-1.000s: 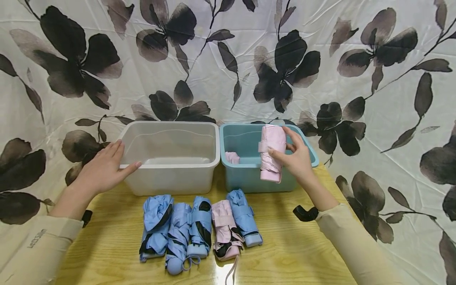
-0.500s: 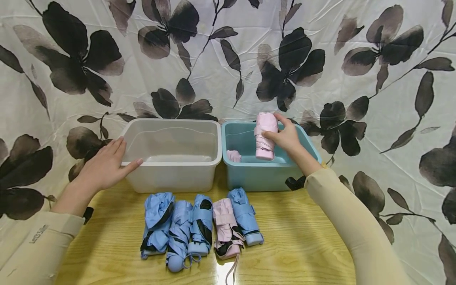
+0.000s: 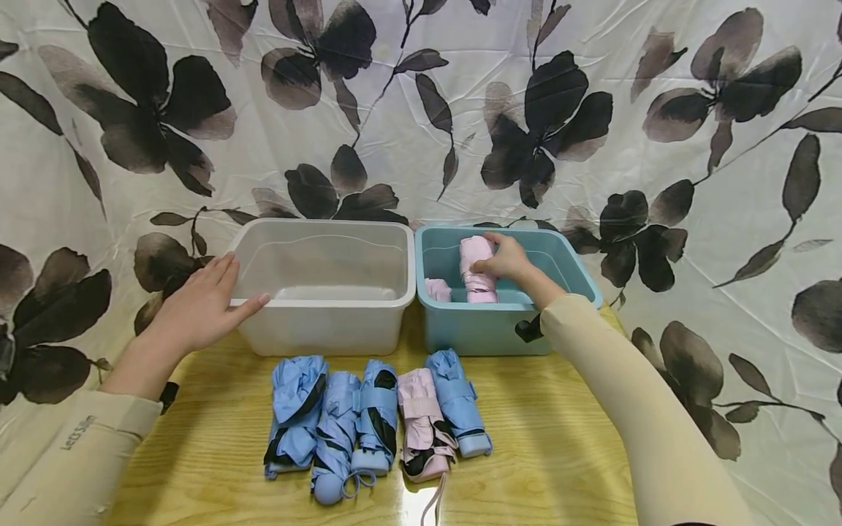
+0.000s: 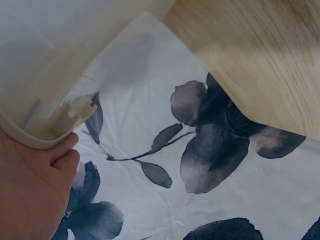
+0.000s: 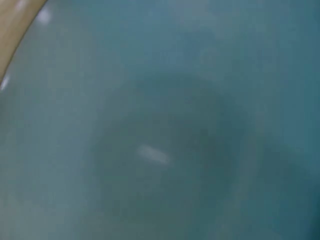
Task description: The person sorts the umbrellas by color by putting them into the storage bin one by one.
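Observation:
My right hand (image 3: 508, 259) grips a pink folded umbrella (image 3: 476, 264) inside the blue-green bin (image 3: 506, 329). To its left in that bin lies another pink folded umbrella (image 3: 437, 290), partly hidden by the front wall. With fairly straight fingers, my left hand (image 3: 200, 303) rests on the left rim of the light grey bin (image 3: 322, 329). The left wrist view shows this hand (image 4: 37, 182) against the rim, its fingers partly hidden. Only the blurred wall of the blue-green bin (image 5: 165, 125) fills most of the right wrist view.
On the wooden table (image 3: 539, 431), before the bins, lie several blue folded umbrellas (image 3: 375, 416) and a pink folded umbrella (image 3: 424, 424) with a strap trailing forward. The bins stand side by side against a floral cloth (image 3: 421, 109).
My right hand has carried the pink umbrella from above the blue-green bin's front down into it, slightly leftward. My left hand has stayed on the grey bin's rim.

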The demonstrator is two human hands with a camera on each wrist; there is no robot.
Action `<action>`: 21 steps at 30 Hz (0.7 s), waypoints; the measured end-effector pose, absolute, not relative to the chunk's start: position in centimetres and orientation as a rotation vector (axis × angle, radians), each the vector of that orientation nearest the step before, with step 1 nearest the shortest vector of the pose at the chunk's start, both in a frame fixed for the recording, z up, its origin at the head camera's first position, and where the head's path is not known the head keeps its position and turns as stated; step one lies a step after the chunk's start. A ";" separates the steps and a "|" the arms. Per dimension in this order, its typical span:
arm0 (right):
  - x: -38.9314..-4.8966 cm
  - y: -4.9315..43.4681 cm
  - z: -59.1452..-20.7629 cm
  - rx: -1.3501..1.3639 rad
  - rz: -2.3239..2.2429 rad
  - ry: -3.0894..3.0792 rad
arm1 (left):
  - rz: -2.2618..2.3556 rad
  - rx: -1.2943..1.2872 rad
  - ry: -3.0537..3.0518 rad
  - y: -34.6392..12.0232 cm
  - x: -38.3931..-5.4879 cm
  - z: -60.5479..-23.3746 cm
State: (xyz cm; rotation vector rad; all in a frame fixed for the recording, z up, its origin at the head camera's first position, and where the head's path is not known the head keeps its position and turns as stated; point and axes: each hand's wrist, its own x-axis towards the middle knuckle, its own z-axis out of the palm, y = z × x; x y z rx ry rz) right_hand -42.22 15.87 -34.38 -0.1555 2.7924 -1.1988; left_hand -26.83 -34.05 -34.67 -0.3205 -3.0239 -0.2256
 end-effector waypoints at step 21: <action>-43.4 14.3 -37.6 -0.385 -0.729 2.638 | -0.210 -0.336 -2.966 -34.3 -26.9 -36.0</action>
